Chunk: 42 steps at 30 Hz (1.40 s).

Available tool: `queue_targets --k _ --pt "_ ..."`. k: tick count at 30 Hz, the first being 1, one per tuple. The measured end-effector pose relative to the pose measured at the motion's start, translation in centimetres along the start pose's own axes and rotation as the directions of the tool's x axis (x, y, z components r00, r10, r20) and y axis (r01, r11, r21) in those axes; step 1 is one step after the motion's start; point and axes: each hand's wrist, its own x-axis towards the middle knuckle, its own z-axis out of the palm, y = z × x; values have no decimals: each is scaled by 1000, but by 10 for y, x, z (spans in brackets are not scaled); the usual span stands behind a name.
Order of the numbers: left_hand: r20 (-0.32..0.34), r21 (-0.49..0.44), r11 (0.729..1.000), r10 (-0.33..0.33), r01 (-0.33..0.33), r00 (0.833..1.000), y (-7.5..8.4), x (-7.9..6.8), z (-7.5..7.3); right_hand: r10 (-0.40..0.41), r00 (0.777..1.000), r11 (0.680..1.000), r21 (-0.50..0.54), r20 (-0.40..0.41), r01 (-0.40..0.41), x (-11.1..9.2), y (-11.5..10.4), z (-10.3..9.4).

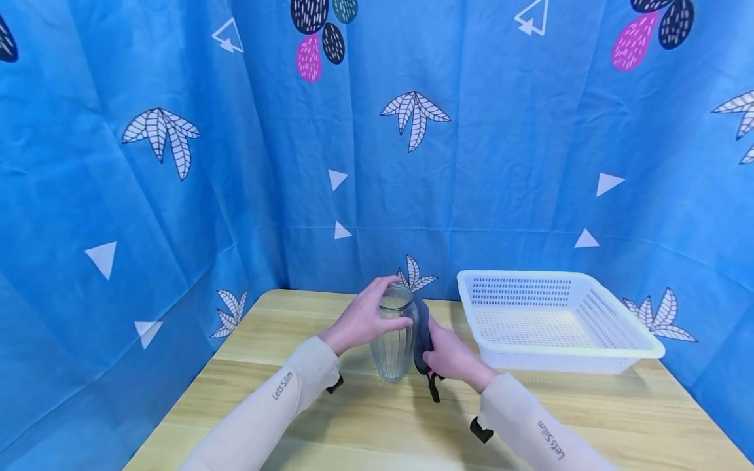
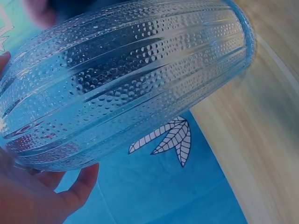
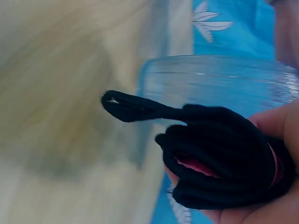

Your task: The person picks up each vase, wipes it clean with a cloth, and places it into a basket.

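At the centre of the frame, a ribbed glass jar (image 1: 390, 353) is held with mouth upward and long axis near vertical, its narrower foot toward the table (image 1: 365, 432); contact there cannot be confirmed. In the left-wrist view, its axis is slanted from lower left to upper right. The jar's upper part is gripped by the left hand (image 1: 368, 315), thumb and fingers parted around it. Just right, a folded black cloth bundle (image 1: 421, 337) is clasped in the right hand's (image 1: 450, 353) curled fingers, its long axis upright, its loop pointed downward. A white basket (image 1: 565, 352) is seen at right; a blue curtain (image 1: 400, 190) is hung behind.
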Motion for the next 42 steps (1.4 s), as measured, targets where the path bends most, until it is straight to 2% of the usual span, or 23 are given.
queue_targets --k 3,7,11,15,16,22,27,29,31,35,38,42 --pt "8 -14 1000 11 -10 1000 0 0 1 -2 998 998 -58 69 6 0 12 11" --pt "26 -20 1000 5 -4 1000 0 -1 1 30 994 989 -145 104 -15 0 19 18" --pt "14 59 998 1 -2 1000 1 -1 -1 59 995 995 -81 76 -53 -2 17 13" --pt "-19 171 985 41 -37 999 2 0 -5 67 998 998 14 15 -67 -6 13 7" --pt "-20 175 984 46 -42 999 3 0 -6 74 997 997 30 -4 -74 -7 12 6" --pt "22 82 997 7 -9 1000 5 -1 -9 79 983 996 49 -163 -71 -14 0 -5" --pt "68 18 999 29 -30 997 8 1 -9 -54 946 997 -76 -319 31 -20 -15 -16" --pt "84 -1 999 40 -40 996 10 3 -9 -110 927 988 -140 -359 63 -20 -20 -19" --pt "98 -12 999 46 -45 994 11 4 -8 -145 918 981 -177 -369 84 -20 -24 -20" --pt "103 -16 998 60 -59 993 12 6 -5 -166 924 964 -254 -344 78 -17 -26 -18" --pt "86 -19 998 62 -61 994 12 6 -2 -123 940 960 -277 -318 32 -13 -23 -15" --pt "56 -20 999 47 -46 997 10 7 2 -45 964 967 -254 -264 -25 -10 -14 -11"
